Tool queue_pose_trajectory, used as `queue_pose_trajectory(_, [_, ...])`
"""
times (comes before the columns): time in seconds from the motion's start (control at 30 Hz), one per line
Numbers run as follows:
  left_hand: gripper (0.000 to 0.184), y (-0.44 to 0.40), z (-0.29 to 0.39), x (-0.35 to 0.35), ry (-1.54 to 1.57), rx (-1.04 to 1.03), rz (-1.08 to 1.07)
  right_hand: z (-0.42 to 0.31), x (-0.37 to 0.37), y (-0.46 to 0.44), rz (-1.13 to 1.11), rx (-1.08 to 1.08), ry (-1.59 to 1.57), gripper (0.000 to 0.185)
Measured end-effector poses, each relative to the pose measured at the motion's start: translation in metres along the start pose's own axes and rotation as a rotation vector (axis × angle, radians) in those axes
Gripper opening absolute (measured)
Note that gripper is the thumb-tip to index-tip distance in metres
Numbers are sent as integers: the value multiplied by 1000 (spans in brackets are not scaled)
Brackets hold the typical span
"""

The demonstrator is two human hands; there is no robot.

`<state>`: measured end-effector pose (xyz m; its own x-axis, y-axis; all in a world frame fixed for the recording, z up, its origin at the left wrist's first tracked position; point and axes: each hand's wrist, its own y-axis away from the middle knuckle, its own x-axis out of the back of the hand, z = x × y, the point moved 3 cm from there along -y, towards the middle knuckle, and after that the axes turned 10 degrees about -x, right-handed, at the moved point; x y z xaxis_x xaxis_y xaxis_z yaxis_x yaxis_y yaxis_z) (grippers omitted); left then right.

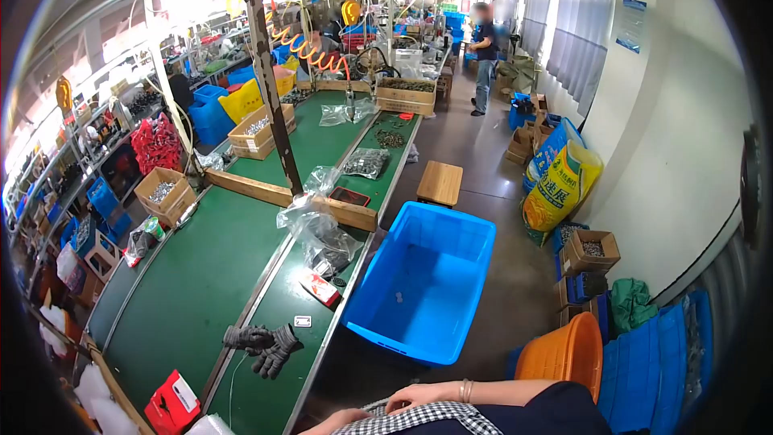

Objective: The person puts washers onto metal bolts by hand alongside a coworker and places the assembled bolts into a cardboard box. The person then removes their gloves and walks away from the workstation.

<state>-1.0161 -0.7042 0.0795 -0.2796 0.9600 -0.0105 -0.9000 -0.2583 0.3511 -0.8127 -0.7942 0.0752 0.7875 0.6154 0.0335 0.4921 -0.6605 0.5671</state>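
Observation:
At the bottom edge, close to my body, my right hand (415,395) has its fingers curled down at the black-and-white checked apron (447,416). A bracelet circles that wrist. To its left, my left hand (340,420) is partly cut off by the frame, and its fingers are hidden. Grey knitted gloves (270,346) lie on the green workbench (185,282), ahead and left of my hands. Beyond the gloves are a small white card (303,321) and a red-and-white box (320,287). A large blue tub (419,290) stands ahead of my hands; small pale bits lie inside.
Clear plastic bags (318,229) and a bag of dark parts (366,163) lie on the bench. Wooden strips (250,187) cross it. A wooden stool (440,183) stands past the tub. An orange basket (564,354) is at right. A person (484,56) stands in the aisle.

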Motion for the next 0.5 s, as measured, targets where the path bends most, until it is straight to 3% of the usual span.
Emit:
queue_pose_trajectory(0.1, [35, -7, 11, -4, 11, -6, -52, 5, 6, -9, -152, -1, -15, 52])
queue_pose_trajectory(0.2, [35, -12, 16, -8, 27, -5, -12, 33, 6, -18, -114, -111, -203, 50])
queue_pose_trajectory(0.5, [35, -39, 31, -27, 86, -6, 160, 43, 17, -7, 30, -15, -198, 51])
